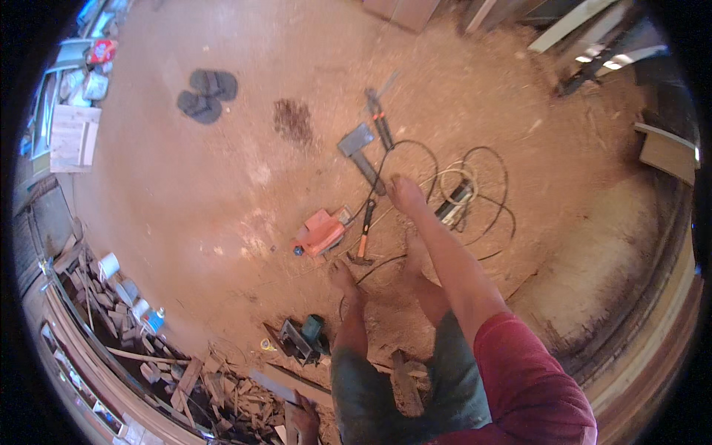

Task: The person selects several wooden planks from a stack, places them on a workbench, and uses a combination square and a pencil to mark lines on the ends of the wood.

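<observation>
My right hand [406, 194] reaches down to the floor, its fingers closed at the handle end of a hatchet [357, 139] with a broad grey head. Low in the picture, my left hand [304, 421] is partly cut off, its fingers bent beside a flat grey blade-like piece [273, 386]; its grip is hard to make out. Between my feet and the hatchet lie a claw hammer [365, 236] with an orange and black handle and an orange power tool [322, 231]. Pliers-like cutters [380, 122] with orange-marked handles rest beyond the hatchet.
A dark cable [506, 182] loops around another power tool [454, 204] on the right. Black slippers [208, 95] lie far left. Wood offcuts [230, 393] are heaped at lower left, near a dark green machine [304, 337]. A large log [586, 259] lies to the right.
</observation>
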Available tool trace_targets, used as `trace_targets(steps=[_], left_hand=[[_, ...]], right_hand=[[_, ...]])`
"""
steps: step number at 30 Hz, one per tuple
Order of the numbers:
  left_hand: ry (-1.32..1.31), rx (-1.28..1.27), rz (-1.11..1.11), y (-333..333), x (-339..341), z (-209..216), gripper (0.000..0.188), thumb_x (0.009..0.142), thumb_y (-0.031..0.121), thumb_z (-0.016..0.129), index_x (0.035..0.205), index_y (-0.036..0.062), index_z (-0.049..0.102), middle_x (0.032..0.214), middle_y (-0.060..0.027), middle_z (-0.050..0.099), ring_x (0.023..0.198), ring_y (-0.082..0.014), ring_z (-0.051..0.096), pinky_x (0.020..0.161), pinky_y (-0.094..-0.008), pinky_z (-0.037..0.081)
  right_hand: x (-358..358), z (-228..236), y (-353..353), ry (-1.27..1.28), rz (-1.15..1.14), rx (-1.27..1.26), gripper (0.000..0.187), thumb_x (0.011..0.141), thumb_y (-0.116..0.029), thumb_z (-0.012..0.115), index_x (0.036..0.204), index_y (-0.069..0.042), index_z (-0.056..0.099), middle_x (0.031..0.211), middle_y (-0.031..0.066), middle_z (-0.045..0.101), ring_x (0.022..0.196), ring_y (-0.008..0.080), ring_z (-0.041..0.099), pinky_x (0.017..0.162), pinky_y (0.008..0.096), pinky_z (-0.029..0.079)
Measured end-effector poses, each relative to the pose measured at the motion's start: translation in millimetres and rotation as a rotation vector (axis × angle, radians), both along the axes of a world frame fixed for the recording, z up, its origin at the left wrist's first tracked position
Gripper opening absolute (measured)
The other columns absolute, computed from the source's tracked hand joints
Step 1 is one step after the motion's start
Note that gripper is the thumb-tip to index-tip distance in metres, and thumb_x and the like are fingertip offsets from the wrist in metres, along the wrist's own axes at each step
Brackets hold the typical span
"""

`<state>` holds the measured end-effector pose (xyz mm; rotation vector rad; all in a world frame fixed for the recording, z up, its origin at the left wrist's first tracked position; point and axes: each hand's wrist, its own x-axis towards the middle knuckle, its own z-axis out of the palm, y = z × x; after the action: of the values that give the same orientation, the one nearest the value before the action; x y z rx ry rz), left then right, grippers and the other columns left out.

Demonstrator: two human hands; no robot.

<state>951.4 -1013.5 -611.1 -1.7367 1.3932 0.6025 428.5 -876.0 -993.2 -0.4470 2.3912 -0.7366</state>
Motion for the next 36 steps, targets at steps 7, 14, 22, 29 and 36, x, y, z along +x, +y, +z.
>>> trace_targets(steps=[7,14,22,29,36], left_hand=[[0.452,-0.023,-0.17,26.7,-110.9,-347.1,0.047,0.104,0.032,0.039,0.129,-0.0048,0.055,0.126,-0.0292,0.058,0.115,-0.0422,0.054,0.098,-0.0488,0.042],[0.589,-0.361,0.065,40.9,-155.4,-485.0,0.044,0.1,0.028,0.041,0.111,-0.0104,0.059,0.117,-0.0302,0.058,0.106,-0.0478,0.05,0.09,-0.0509,0.042],[0.826,-0.104,0.063,47.5,-144.8,-370.5,0.052,0.103,0.036,0.043,0.122,-0.0103,0.057,0.123,-0.0237,0.06,0.112,-0.0393,0.057,0.093,-0.0491,0.047],[0.838,0.159,-0.141,-72.3,-183.5,-112.2,0.059,0.104,0.043,0.046,0.13,-0.0084,0.055,0.131,-0.0223,0.059,0.115,-0.0351,0.059,0.093,-0.0464,0.05],[1.079,0.165,-0.376,-234.4,-284.0,90.6,0.067,0.104,0.051,0.049,0.138,-0.0066,0.053,0.138,-0.0209,0.057,0.118,-0.0309,0.061,0.093,-0.0436,0.054]], right_hand=[[12.1,-138.3,-117.3,0.079,-0.02,0.306,0.039,0.092,-0.023,0.065,0.124,-0.002,0.057,0.12,0.0218,0.065,0.104,0.0416,0.068,0.089,0.0486,0.057],[-19.1,-90.3,-125.3,-0.029,-0.057,0.153,0.069,0.082,-0.042,0.077,0.132,-0.003,0.051,0.105,0.0244,0.071,0.097,0.0354,0.072,0.085,0.0491,0.056],[-33.3,168.0,-117.1,-0.284,-0.418,-0.721,0.057,0.086,-0.034,0.078,0.126,-0.001,0.055,0.11,0.0187,0.068,0.1,0.0293,0.068,0.088,0.0435,0.053],[73.5,405.8,55.7,-0.178,-0.882,-0.744,0.043,0.088,-0.025,0.071,0.122,-0.004,0.056,0.084,0.0058,0.06,0.072,0.0148,0.059,0.062,0.0333,0.05],[395.7,551.2,211.6,-0.538,-1.632,-0.952,0.02,0.092,-0.02,0.075,0.101,-0.008,0.061,0.071,0.0024,0.061,0.056,0.013,0.059,0.049,0.0307,0.051]])
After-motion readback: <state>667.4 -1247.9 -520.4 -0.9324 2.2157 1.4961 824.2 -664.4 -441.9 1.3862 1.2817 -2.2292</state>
